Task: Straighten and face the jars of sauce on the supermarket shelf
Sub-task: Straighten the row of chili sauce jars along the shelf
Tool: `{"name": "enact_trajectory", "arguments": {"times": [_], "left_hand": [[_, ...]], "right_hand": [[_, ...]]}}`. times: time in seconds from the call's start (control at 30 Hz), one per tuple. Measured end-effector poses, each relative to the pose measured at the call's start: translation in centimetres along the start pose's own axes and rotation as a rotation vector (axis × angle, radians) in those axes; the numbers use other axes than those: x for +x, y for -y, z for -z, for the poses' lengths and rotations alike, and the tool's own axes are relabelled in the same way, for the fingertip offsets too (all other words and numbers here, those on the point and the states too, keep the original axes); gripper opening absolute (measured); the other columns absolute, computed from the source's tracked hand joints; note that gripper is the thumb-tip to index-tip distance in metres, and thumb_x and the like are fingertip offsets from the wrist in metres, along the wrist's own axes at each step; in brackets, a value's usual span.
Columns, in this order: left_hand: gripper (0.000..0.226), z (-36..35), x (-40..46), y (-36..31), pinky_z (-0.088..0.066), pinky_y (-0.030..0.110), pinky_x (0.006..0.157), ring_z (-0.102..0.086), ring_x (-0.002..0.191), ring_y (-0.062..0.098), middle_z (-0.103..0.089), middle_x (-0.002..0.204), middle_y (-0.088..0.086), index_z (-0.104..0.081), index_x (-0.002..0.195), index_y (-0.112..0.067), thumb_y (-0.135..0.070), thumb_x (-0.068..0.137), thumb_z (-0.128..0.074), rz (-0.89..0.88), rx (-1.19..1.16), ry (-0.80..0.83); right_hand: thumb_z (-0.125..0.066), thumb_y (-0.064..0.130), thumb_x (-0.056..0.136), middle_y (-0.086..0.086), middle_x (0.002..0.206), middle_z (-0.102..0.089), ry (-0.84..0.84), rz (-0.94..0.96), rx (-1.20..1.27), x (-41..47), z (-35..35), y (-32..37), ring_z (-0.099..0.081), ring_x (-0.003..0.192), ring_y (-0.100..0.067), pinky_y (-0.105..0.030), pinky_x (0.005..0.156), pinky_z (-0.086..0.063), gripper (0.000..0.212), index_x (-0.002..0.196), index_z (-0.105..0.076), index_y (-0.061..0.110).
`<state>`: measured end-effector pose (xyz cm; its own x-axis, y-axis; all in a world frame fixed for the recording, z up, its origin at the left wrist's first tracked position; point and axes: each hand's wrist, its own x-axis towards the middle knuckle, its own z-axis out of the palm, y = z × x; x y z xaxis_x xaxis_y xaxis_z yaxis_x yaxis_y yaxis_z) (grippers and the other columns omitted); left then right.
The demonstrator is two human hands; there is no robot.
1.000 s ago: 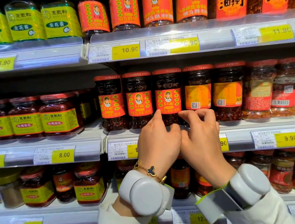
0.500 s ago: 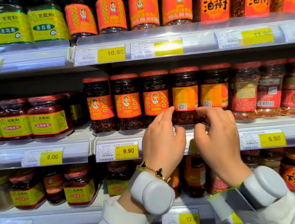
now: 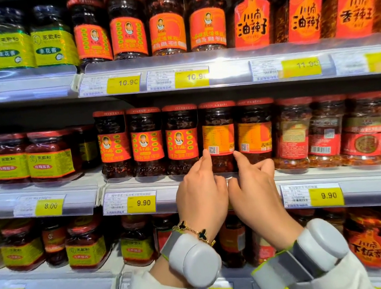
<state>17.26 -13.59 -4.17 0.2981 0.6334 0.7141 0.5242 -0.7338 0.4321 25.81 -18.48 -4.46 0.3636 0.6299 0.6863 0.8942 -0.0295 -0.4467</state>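
On the middle shelf (image 3: 141, 183) a back-facing chilli sauce jar (image 3: 219, 137) is pinched between forefingers of the left hand (image 3: 202, 199) and right hand (image 3: 252, 189), other fingers curled — an over-hard twist could knock the neighbouring jar (image 3: 254, 133).

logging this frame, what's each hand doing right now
Left hand: pinching the turned jar near its base.
Right hand: pinching the same jar from the other side.
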Motion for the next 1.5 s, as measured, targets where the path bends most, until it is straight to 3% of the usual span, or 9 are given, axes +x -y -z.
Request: {"name": "enact_trajectory", "arguments": {"times": [0.17, 0.37, 0.5, 0.67, 0.87, 1.07, 1.2, 1.3, 1.5], "left_hand": [[0.058, -0.1, -0.1, -0.4, -0.037, 0.033, 0.085, -0.049, 0.116, 0.026, -0.050, 0.136, 0.005, -0.027, 0.144, -0.015, -0.018, 0.088, -0.043, 0.046, -0.001, 0.003], [0.063, -0.4, -0.3, -0.6, -0.040, 0.035, 0.086, -0.048, 0.117, 0.028, -0.047, 0.139, 0.007, -0.021, 0.145, -0.014, -0.018, 0.087, -0.044, 0.056, 0.024, 0.029], [0.057, -0.1, -0.5, -0.1, -0.044, 0.037, 0.079, -0.053, 0.111, 0.028, -0.046, 0.139, 0.000, -0.031, 0.142, -0.018, -0.023, 0.087, -0.044, 0.052, 0.087, -0.003], [0.052, -0.1, -0.4, 0.3, -0.042, 0.038, 0.071, -0.056, 0.097, 0.029, -0.046, 0.127, 0.003, -0.038, 0.139, -0.017, -0.022, 0.088, -0.044, 0.028, 0.112, -0.024], [0.051, 0.0, 0.1, 0.8, -0.036, 0.033, 0.079, -0.051, 0.108, 0.026, -0.053, 0.125, 0.007, -0.038, 0.139, -0.013, -0.017, 0.088, -0.042, 0.027, 0.030, -0.023], [0.048, 0.3, -0.7, 0.5, -0.043, 0.036, 0.080, -0.053, 0.108, 0.025, -0.045, 0.135, 0.001, -0.044, 0.135, -0.016, -0.019, 0.087, -0.045, 0.011, -0.018, -0.047], [0.050, 0.1, -0.4, 0.4, -0.040, 0.036, 0.085, -0.051, 0.111, 0.026, -0.049, 0.131, 0.006, -0.042, 0.136, -0.014, -0.016, 0.087, -0.047, 0.008, -0.038, -0.034], [0.050, 0.0, -0.2, 0.5, -0.038, 0.036, 0.088, -0.051, 0.114, 0.028, -0.052, 0.130, 0.009, -0.043, 0.135, -0.011, -0.014, 0.086, -0.047, 0.024, -0.062, -0.034], [0.053, 0.1, -0.1, 0.3, -0.037, 0.033, 0.082, -0.050, 0.112, 0.025, -0.052, 0.130, 0.003, -0.039, 0.138, -0.017, -0.019, 0.086, -0.046, 0.037, -0.047, -0.022]], "right_hand": [[-0.042, 0.000, 0.079, 0.010, 0.076, -0.034, -0.025, -0.040, 0.162, -0.1, 0.5, 0.1, -0.035, 0.103, -0.023, -0.038, 0.091, -0.038, 0.052, 0.130, -0.043, 0.013], [-0.044, 0.001, 0.076, -0.007, 0.094, -0.053, -0.074, -0.077, 0.237, -0.1, 0.6, -0.3, -0.039, 0.107, -0.019, -0.030, 0.091, -0.037, 0.044, 0.115, -0.053, 0.018], [-0.043, 0.002, 0.077, -0.008, 0.095, -0.055, -0.076, -0.089, 0.199, -0.2, 0.4, 0.0, -0.037, 0.108, -0.021, -0.034, 0.093, -0.037, 0.048, 0.123, -0.048, 0.015], [-0.043, 0.006, 0.079, 0.011, 0.073, -0.028, -0.002, -0.063, 0.060, 0.1, 0.0, 0.4, -0.025, 0.094, -0.017, -0.039, 0.088, -0.035, 0.057, 0.136, -0.034, 0.012], [-0.044, 0.002, 0.074, 0.000, 0.088, -0.048, -0.097, -0.110, 0.252, -0.6, -0.2, 0.8, -0.035, 0.104, -0.023, -0.046, 0.094, -0.036, 0.044, 0.115, -0.048, 0.016], [-0.045, 0.001, 0.074, 0.001, 0.105, -0.052, -0.145, -0.137, 0.344, -0.7, -0.1, 0.3, -0.038, 0.115, -0.023, -0.032, 0.096, -0.033, 0.041, 0.113, -0.045, 0.016], [-0.044, 0.004, 0.077, -0.006, 0.100, -0.059, -0.064, -0.099, 0.172, -0.8, -0.6, 0.4, -0.027, 0.102, -0.020, -0.042, 0.096, -0.030, 0.051, 0.128, -0.039, 0.012], [-0.045, 0.002, 0.076, 0.003, 0.087, -0.046, -0.070, -0.143, 0.253, -0.7, -0.3, 0.5, -0.030, 0.107, -0.023, -0.045, 0.099, -0.031, 0.048, 0.123, -0.044, 0.014], [-0.048, 0.004, 0.074, 0.012, 0.091, -0.044, -0.134, -0.159, 0.368, -0.8, 0.3, 0.8, -0.036, 0.112, -0.024, -0.044, 0.101, -0.033, 0.039, 0.112, -0.050, 0.017]]}}
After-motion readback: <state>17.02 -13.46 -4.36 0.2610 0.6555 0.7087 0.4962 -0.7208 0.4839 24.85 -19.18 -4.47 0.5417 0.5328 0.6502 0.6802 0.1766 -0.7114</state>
